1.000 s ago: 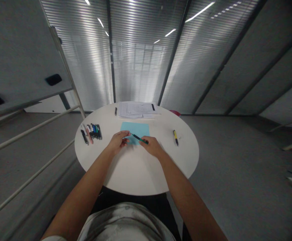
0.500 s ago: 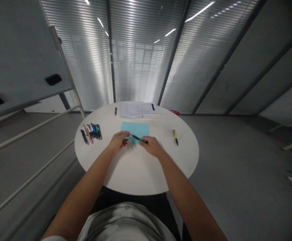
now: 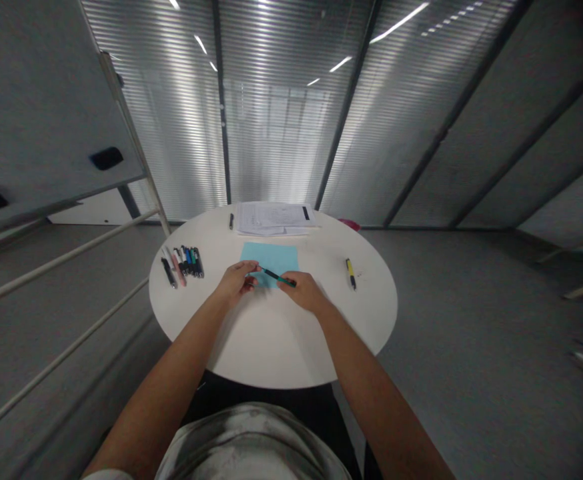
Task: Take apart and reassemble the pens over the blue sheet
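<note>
A dark pen with a green end [image 3: 273,275] is held between my hands, slanting down to the right above a light blue sheet [image 3: 270,253]. My right hand [image 3: 301,289] grips its green end. At the other end, my left hand [image 3: 238,279] pinches the thin tip between thumb and forefinger, its lower fingers curled beneath. The blue sheet lies on the round white table [image 3: 271,353], its lower part partly covered by my hands and the pen.
Several pens [image 3: 190,261] lie side by side at the table's left. A yellow and black pen [image 3: 350,274] lies at the right. Printed papers [image 3: 271,219] and a dark pen [image 3: 231,221] are at the far edge. A whiteboard frame [image 3: 156,193] stands left.
</note>
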Available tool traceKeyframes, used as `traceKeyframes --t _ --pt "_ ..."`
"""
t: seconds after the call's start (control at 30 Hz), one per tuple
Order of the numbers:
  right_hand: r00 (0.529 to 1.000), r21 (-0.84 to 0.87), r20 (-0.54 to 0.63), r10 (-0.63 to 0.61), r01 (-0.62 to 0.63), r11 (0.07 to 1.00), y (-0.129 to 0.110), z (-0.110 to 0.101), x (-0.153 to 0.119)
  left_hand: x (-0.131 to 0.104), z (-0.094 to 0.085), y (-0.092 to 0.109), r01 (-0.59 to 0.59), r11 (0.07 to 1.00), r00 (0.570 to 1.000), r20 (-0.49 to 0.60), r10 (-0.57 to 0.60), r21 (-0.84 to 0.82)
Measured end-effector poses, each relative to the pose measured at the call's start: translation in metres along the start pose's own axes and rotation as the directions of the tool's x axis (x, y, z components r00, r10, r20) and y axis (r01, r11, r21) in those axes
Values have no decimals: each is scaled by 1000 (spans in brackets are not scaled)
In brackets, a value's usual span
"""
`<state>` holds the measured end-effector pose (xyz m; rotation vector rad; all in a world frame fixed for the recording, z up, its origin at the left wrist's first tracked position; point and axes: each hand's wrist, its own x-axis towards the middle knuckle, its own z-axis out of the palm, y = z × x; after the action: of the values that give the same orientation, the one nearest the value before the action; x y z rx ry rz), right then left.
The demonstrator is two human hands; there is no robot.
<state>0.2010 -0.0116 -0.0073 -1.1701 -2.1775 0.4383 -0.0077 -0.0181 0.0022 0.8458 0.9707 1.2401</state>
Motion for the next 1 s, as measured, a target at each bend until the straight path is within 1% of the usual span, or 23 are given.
traceKeyframes --t 0.13,0.23,0.3,0.37,0.47,0.7,0.8,1.0 --pt "1000 -18 13 -13 13 1000 1 0 0 1 1 -1 -23 997 999 -29 25 73" --pt "1000 -30 21 -15 16 999 -1 -1 0 3 2 -4 -78 979 992 -80 94 187" --pt "1000 -37 19 -22 22 999 -1 -2 0 5 2 -6 -119 958 985 -94 148 259" --pt "1000 -49 9 -29 30 998 -1 -2 1 6 2 -9 -152 936 979 -80 186 318" --pt "999 -69 -3 -36 36 997 -1 -2 1 7 1 -11 -173 914 979 -36 200 368" --pt "999 -58 -11 -34 34 998 1 0 2 1 6 -5 -120 942 992 -6 129 313" --pt "999 -35 -10 -47 47 998 2 0 2 -2 9 -2 -117 951 993 12 119 285" --pt "998 7 -24 -55 55 998 3 2 3 -5 9 1 -109 981 994 38 104 159"
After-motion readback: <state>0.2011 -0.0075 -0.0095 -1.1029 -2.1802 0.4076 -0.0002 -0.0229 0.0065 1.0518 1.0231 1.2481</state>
